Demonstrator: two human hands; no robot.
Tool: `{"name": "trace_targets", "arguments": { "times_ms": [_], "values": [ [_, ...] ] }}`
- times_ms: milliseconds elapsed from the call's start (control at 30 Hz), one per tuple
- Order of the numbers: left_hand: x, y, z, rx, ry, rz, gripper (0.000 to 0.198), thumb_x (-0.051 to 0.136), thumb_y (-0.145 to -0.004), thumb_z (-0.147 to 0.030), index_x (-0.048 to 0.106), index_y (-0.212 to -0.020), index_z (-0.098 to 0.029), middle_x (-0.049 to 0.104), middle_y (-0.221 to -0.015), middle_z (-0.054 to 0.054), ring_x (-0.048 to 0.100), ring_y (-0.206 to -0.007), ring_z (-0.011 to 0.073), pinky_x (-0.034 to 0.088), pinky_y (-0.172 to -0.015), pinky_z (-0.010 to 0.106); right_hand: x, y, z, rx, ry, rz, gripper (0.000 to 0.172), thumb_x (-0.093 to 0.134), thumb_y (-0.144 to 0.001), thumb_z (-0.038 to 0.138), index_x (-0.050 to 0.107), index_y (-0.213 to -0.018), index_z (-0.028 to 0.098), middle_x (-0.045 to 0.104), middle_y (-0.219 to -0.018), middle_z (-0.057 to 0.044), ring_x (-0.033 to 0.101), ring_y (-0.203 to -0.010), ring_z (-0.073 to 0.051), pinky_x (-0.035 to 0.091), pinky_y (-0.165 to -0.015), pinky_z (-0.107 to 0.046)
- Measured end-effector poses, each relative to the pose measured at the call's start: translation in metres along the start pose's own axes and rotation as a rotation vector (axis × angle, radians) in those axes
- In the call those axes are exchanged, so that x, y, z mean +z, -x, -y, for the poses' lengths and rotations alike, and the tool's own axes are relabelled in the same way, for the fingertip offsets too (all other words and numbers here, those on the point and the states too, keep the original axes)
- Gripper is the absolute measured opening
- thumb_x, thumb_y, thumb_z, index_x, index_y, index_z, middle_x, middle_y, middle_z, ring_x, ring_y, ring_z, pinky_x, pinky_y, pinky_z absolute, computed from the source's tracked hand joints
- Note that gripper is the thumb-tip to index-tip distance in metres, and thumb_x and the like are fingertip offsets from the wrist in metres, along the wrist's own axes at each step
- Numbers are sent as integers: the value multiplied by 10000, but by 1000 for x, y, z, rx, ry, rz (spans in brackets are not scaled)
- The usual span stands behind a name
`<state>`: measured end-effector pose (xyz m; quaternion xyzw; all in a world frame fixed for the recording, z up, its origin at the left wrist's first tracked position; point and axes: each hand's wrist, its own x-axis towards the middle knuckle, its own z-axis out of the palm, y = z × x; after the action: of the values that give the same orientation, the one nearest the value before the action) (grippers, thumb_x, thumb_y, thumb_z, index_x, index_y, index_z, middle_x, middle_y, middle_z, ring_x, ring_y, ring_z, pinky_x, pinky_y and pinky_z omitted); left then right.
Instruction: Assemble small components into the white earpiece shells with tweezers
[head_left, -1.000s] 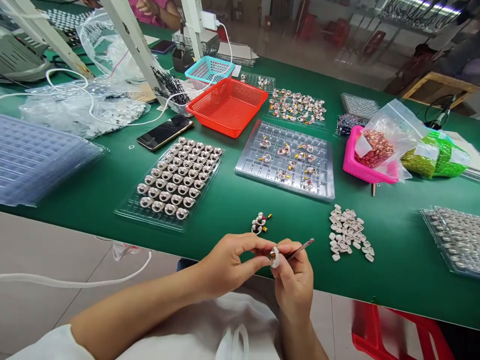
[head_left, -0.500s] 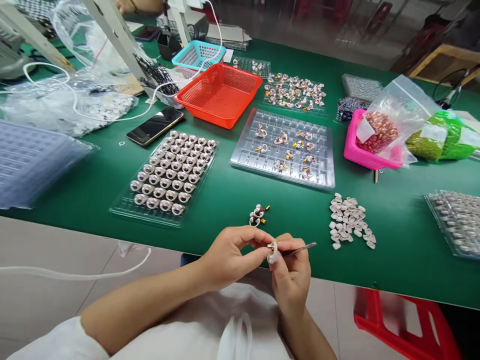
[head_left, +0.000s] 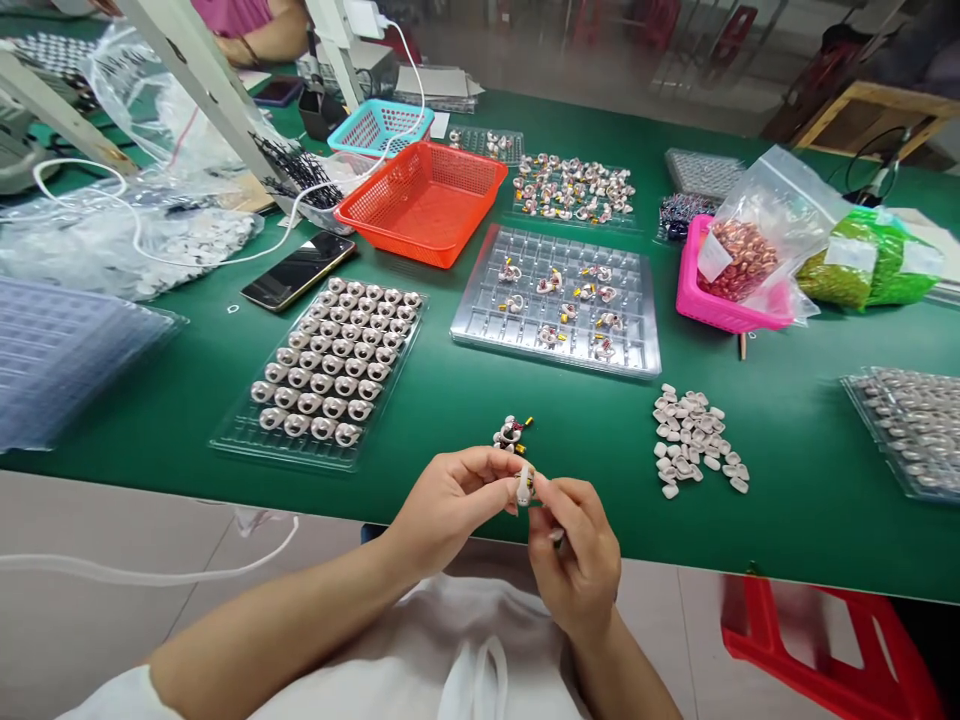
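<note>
My left hand and my right hand meet at the table's near edge, both pinching one small white shell part with a coil inside. Tweezers seen earlier in my right hand are hidden now. Just beyond my fingers lies a small cluster of assembled pieces with yellow and red bits. A loose pile of white shells lies to the right. A clear tray filled with rows of white shells sits at the left, and another clear tray with a few assembled pieces is behind.
A black phone, an orange basket, a teal basket, a pink bin with a bag of copper coils, green bags, stacked empty trays and a red stool surround the green table. Another person's arm is at the back.
My hands moved slightly left and up. My right hand turned, so the tweezers no longer stick out. The white part now stands upright between both hands' fingertips.
</note>
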<state>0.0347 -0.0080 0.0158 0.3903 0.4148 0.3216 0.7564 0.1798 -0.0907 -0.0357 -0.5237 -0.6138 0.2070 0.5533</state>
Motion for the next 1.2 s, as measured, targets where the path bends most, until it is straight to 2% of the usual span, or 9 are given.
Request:
{"name": "trace_targets", "arguments": {
  "times_ms": [133, 267, 433, 500, 600, 733, 800, 967, 1200],
  "values": [
    [0, -1, 1, -16, -5, -65, 133, 839, -696, -183, 794, -816, -146, 784, -758, 27, 667, -670, 125, 577, -666, 218, -2, 0, -4, -112, 89, 51, 716, 562, -896, 32, 454, -1531, 346, 680, -1014, -92, 683, -776, -192, 591, -642, -323],
    [0, -1, 4, -23, 11, -98, 158, 861, -680, -213, 797, -807, -146, 769, -728, 21, 664, -678, 124, 569, -671, 210, -2, -5, -3, -159, 100, 65, 698, 552, -900, 29, 476, -1517, 344, 688, -982, -87, 687, -756, -184, 591, -628, -312],
    [-1, 1, 8, -20, 4, -103, 151, 852, -720, -240, 804, -832, -151, 763, -726, 19, 658, -685, 122, 553, -683, 206, 1, -4, -2, -175, 38, 8, 626, 537, -910, 5, 552, -1448, 322, 680, -997, -78, 689, -800, -169, 587, -626, -279],
    [-2, 1, 9, -14, 11, -97, 142, 843, -740, -245, 803, -842, -155, 768, -741, 22, 659, -683, 123, 549, -686, 210, 2, -1, -2, -142, 15, -36, 557, 550, -917, 3, 601, -1385, 300, 673, -1012, -73, 675, -799, -156, 572, -618, -260],
    [-4, 0, 12, 7, 27, -77, 142, 836, -763, -262, 801, -855, -160, 768, -759, 22, 654, -680, 119, 540, -689, 211, 0, -1, -1, 16, -58, -106, 379, 524, -974, 71, 660, -1252, 289, 652, -968, -49, 647, -834, -159, 566, -686, -278],
    [-8, -2, 16, 36, 57, -44, 147, 831, -775, -277, 794, -850, -156, 741, -761, 16, 626, -676, 111, 520, -681, 208, -13, -10, -3, 192, -99, -84, 319, 406, -1064, 255, 687, -1212, 280, 612, -1143, -83, 613, -1086, -206, 557, -866, -342],
    [-9, -3, 17, 48, 86, -34, 150, 833, -768, -279, 784, -832, -152, 717, -746, 10, 606, -664, 107, 508, -671, 209, -22, -15, -7, 215, -66, -71, 336, 402, -1072, 325, 699, -1224, 280, 576, -1205, -91, 597, -1120, -215, 547, -890, -349],
    [-10, -6, 16, 42, 124, -32, 150, 836, -736, -258, 768, -807, -145, 684, -715, 2, 581, -633, 107, 488, -648, 220, -37, -14, -10, 225, -319, -123, 352, 360, -1091, 312, 688, -1216, 277, 578, -1007, -45, 626, -731, -116, 561, -634, -268],
    [-10, -5, 15, 26, 127, -48, 159, 836, -738, -265, 776, -820, -144, 690, -712, 7, 592, -651, 113, 487, -674, 228, -32, -3, 2, 187, -530, -113, 240, 552, -1021, 205, 695, -1204, 268, 664, -1079, -76, 729, -937, -190, 667, -765, -334]
  ]
}}
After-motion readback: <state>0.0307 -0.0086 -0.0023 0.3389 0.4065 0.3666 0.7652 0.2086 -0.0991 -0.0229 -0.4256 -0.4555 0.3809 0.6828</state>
